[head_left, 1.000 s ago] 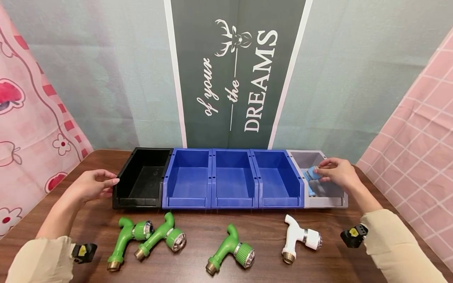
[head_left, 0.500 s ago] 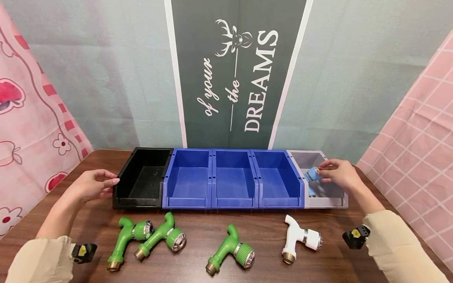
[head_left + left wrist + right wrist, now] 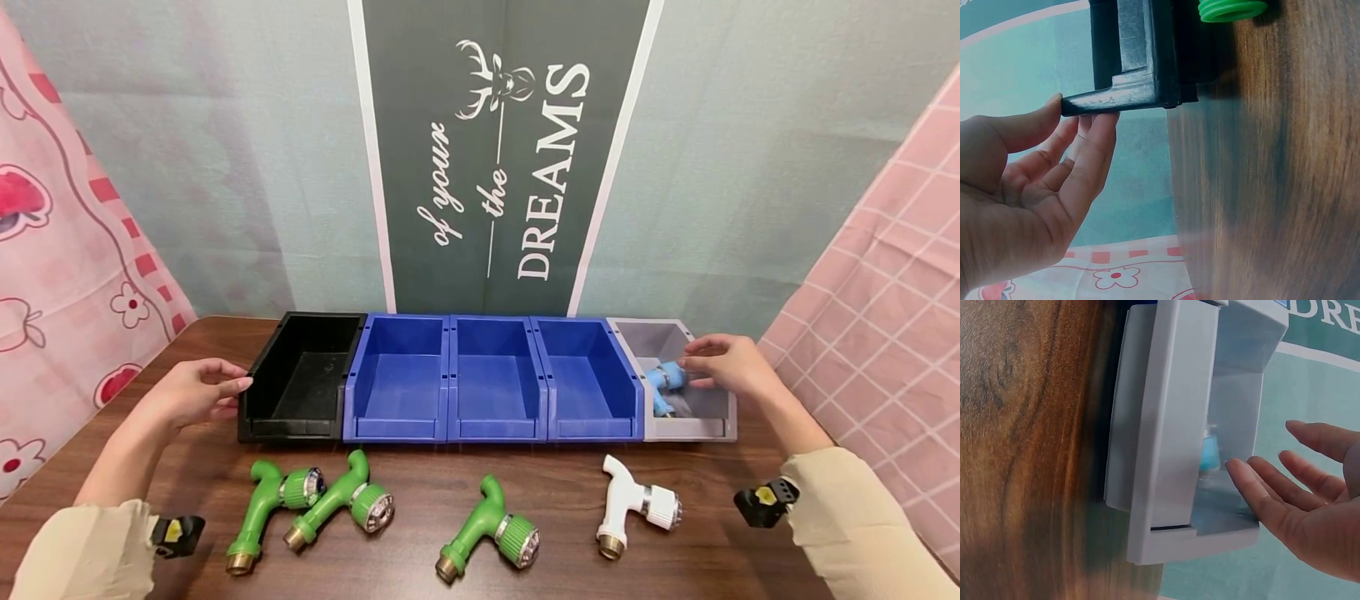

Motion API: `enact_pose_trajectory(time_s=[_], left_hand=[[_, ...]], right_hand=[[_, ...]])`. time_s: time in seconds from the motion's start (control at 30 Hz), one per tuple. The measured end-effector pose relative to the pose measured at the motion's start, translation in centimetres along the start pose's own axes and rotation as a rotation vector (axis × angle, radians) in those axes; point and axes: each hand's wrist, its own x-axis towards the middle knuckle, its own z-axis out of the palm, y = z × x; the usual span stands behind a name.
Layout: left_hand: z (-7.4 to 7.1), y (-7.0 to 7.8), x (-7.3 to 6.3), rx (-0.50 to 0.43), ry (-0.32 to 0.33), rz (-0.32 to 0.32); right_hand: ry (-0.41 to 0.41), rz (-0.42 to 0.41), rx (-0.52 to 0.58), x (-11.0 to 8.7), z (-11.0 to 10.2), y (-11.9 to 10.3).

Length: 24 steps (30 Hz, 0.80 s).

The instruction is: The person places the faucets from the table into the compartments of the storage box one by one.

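In the head view my right hand (image 3: 726, 367) is over the right side of the grey bin (image 3: 690, 429), fingers apart and holding nothing. Inside that bin lies a blue tap (image 3: 666, 382), just left of the fingertips; the right wrist view shows only its blue knob (image 3: 1209, 453) behind the bin's front lip. At the far left, my left hand (image 3: 197, 393) touches the outer side wall of the black bin (image 3: 292, 429). The left wrist view has the thumb at the wall's top edge and loosely bent fingers against its outside.
Three blue bins (image 3: 396, 429) stand in the row between the black and grey ones. On the wooden table in front lie three green taps (image 3: 258, 508) and a white tap (image 3: 619, 504). Fabric curtains (image 3: 225, 167) hang behind and at both sides.
My right hand has let go of the blue tap, which now lies on the grey bin's floor. The hand has drawn slightly right. My left hand has stayed at the black bin.
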Motion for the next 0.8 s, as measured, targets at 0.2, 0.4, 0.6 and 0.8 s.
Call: enact_pose_trajectory(time_s=[0.2, 0.4, 0.6, 0.8], left_hand=[[-0.2, -0.1, 0.1, 0.007, -0.007, 0.000], [-0.1, -0.1, 0.2, 0.003, -0.013, -0.002], [-0.2, -0.2, 0.2, 0.006, -0.012, 0.001], [0.0, 0.0, 0.1, 0.002, -0.012, 0.004]], right_hand=[[-0.012, 0.013, -0.022, -0.3, -0.2, -0.1], [-0.024, 0.025, -0.045, -0.6, -0.4, -0.4], [-0.052, 0.049, -0.050, -0.9, -0.5, -0.6], [-0.075, 0.059, -0.041, -1.2, -0.6, -0.8]])
